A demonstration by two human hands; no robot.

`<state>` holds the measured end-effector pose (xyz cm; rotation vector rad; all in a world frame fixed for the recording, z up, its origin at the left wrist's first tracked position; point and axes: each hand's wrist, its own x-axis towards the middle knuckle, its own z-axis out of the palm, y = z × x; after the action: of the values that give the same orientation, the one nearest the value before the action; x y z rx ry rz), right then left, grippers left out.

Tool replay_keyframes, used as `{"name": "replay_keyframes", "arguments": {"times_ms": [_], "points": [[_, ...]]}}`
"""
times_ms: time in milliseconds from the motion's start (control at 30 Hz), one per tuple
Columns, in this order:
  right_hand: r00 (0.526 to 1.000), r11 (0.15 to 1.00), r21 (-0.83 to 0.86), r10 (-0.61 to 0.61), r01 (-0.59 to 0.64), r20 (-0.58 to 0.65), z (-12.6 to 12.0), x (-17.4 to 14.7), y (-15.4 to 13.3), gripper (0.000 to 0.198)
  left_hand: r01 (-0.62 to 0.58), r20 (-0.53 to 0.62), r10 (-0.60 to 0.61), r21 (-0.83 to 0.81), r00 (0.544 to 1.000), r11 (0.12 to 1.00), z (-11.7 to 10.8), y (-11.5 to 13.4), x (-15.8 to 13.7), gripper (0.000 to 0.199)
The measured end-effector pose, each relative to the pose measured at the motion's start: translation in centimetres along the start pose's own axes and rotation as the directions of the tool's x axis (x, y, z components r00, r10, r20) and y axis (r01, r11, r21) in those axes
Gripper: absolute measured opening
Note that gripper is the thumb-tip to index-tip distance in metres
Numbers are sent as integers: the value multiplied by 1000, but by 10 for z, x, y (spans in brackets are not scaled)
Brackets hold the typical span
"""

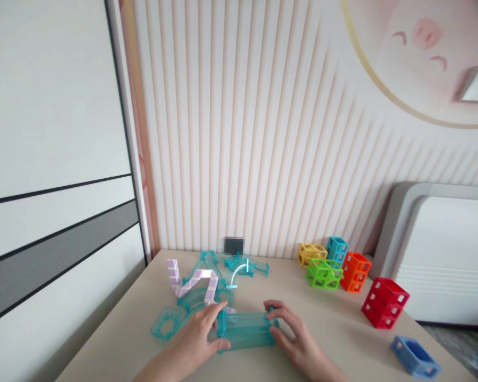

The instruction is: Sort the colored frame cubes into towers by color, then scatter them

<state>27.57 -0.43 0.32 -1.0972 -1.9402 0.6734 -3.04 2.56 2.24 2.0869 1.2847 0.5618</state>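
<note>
A see-through teal plastic track piece (247,330) lies crosswise near the front of the table. My left hand (197,339) grips its left end, with the thumb in front and the fingers behind. At the opposite end, my right hand (297,337) has thumb and fingers closed around the flanged edge. Just beyond my left hand are more teal track pieces (197,297), some curved and overlapping. Among them stands a purple-and-white zigzag strip (211,286). A teal square frame with a round hole (166,322) lies left of my left hand.
On the right stand open-sided block stacks: yellow (313,254), blue (337,250), green (324,274), orange (356,271) and red (385,303). A light-blue rectangular block (415,357) lies near the table's right edge. Behind the table (334,329) rises a ribbed wall (239,132).
</note>
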Motion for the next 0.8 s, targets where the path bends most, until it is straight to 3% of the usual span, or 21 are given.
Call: {"name": "replay_keyframes", "arguments": {"times_ms": [267,533,800], "points": [[996,996,93,3,5,-88,2,1,-5,17,-37,-59,36,-25,998,999,9,-6,-1,72],[996,986,166,-11,25,-86,5,4,-3,20,-26,-26,26,-11,999,1000,7,-8,0,78],[1000,995,100,-4,2,18,7,5,-5,16,-5,-31,4,-29,1000,1000,7,-6,0,71]]}}
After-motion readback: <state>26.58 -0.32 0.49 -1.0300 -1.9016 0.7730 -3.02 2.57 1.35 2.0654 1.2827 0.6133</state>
